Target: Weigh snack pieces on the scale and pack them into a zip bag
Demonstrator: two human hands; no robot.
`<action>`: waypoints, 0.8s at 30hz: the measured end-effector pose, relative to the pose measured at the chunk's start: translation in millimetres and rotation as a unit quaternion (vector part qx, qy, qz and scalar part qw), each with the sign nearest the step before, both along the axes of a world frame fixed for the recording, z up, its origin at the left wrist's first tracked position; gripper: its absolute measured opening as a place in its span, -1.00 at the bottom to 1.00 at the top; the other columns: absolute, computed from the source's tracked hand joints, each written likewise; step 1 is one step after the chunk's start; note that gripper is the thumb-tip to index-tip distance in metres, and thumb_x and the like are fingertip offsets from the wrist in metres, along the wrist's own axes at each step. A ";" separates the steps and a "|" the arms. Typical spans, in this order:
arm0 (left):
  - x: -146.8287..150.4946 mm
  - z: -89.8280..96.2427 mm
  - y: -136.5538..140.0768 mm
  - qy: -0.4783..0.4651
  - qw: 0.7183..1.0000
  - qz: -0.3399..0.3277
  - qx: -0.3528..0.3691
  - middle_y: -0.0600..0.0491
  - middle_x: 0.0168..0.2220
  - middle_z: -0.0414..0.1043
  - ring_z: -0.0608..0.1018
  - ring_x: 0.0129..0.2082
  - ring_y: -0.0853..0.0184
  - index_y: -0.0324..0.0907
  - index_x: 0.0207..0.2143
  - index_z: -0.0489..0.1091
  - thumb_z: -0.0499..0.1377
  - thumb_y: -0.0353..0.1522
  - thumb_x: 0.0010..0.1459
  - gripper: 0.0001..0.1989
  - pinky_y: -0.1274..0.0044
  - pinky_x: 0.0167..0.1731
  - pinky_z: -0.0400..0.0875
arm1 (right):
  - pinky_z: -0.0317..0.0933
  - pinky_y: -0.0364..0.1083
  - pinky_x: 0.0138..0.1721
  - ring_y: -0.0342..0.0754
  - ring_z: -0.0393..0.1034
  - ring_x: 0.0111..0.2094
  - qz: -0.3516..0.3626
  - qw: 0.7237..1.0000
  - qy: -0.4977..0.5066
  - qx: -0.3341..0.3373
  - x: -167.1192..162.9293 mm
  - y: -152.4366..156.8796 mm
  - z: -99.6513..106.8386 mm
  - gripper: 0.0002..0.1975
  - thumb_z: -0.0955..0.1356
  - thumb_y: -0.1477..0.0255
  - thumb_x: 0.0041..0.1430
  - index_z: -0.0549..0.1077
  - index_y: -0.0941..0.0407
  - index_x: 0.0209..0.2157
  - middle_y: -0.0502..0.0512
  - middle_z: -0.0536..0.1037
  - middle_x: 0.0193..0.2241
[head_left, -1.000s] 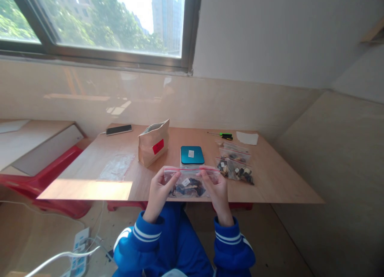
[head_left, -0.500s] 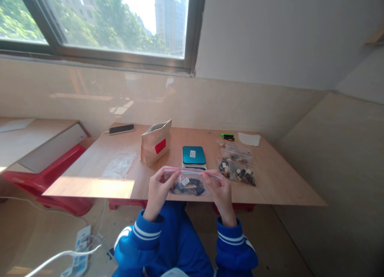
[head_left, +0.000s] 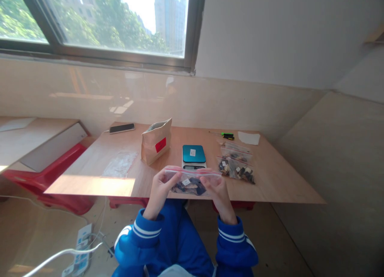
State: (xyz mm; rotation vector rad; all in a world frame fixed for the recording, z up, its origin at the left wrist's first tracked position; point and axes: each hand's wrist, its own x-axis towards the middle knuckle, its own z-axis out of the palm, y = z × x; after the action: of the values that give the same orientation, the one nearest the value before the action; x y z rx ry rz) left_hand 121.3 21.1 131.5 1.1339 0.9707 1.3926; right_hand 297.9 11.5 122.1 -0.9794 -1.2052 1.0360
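Between my hands, at the table's front edge, is a clear zip bag (head_left: pixel 189 186) with a red-striped seal, a small white label and dark and tan pieces inside. My left hand (head_left: pixel 160 187) pinches its upper left corner, thumb on the front. My right hand (head_left: pixel 216 189) grips the upper right part, thumb near the seal and fingers behind the plastic. Just beyond the bag sits a digital scale (head_left: pixel 194 154) with a blue top, its display partly in sight. Several filled zip bags (head_left: pixel 240 169) lie to the right of my right hand.
A brown paper pouch (head_left: pixel 156 143) with a red label stands open at the top, left of the scale. Flat clear bags (head_left: pixel 120 164) lie further left. A phone (head_left: pixel 122 128), screwdrivers (head_left: pixel 227 136) and white paper (head_left: pixel 249 138) are at the back. Red stools (head_left: pixel 129 202) stand below.
My right hand has shifted slightly left along the bag's seal, its thumb now lower on the front. My left hand stays at its corner. A little more of the scale's display shows.
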 end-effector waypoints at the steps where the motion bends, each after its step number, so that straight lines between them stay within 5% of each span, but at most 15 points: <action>1: -0.7 -0.4 -0.4 0.000 1.000 -0.018 -0.006 0.00 -0.31 0.56 0.57 -0.30 0.30 -0.22 -0.35 0.54 0.30 -0.26 -0.01 -0.78 0.54 -0.31 0.47 | 0.39 -0.08 -0.22 -0.04 0.51 -0.30 0.000 1.000 -0.004 0.001 -0.1 -0.1 -0.6 -0.83 0.45 0.32 0.02 0.57 0.09 -0.32 0.06 0.61 -0.34; 5: -2.3 0.6 -2.7 0.007 0.998 -0.054 -0.018 0.00 -0.33 0.55 0.57 -0.30 0.29 -0.23 -0.35 0.55 0.30 -0.27 -0.01 -0.79 0.52 -0.29 0.47 | 0.36 -0.10 -0.25 -0.05 0.47 -0.35 -0.036 0.999 -0.026 0.010 -1.7 -1.0 -0.5 -0.87 0.43 0.33 0.04 0.56 0.10 -0.43 0.02 0.57 -0.46; 12: 1.9 6.0 -5.8 0.046 0.999 -0.005 0.021 0.04 -0.40 0.52 0.55 -0.35 0.34 -0.22 -0.42 0.54 0.30 -0.28 0.00 -0.83 0.58 -0.34 0.44 | 0.34 -0.07 -0.30 -0.03 0.43 -0.36 -0.102 0.990 -0.082 0.048 -6.0 -2.9 6.6 -0.84 0.41 0.33 0.06 0.52 0.14 -0.45 0.05 0.53 -0.47; 15: 2.3 6.1 -5.7 0.038 0.999 0.020 0.027 0.04 -0.37 0.52 0.54 -0.32 0.34 -0.22 -0.40 0.54 0.30 -0.29 0.00 -0.83 0.58 -0.31 0.44 | 0.37 -0.07 -0.28 -0.03 0.44 -0.34 -0.069 0.995 -0.065 0.042 -5.7 -1.3 6.0 -0.83 0.41 0.32 0.06 0.53 0.14 -0.45 0.05 0.54 -0.44; 24: 1.6 8.1 -3.5 0.033 0.996 -0.081 0.001 0.02 -0.34 0.50 0.54 -0.31 0.33 -0.25 -0.38 0.54 0.28 -0.28 0.03 -0.81 0.57 -0.30 0.44 | 0.43 -0.05 -0.24 0.00 0.53 -0.32 0.017 0.999 0.010 -0.033 -4.5 3.5 -1.7 -0.74 0.49 0.28 -0.05 0.57 0.12 -0.32 0.08 0.63 -0.37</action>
State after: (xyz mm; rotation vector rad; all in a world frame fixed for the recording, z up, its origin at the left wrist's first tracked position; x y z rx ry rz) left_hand 123.0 17.6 139.6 1.2389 0.9022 1.2341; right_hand 293.5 15.0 120.4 -1.0007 -1.1817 1.1163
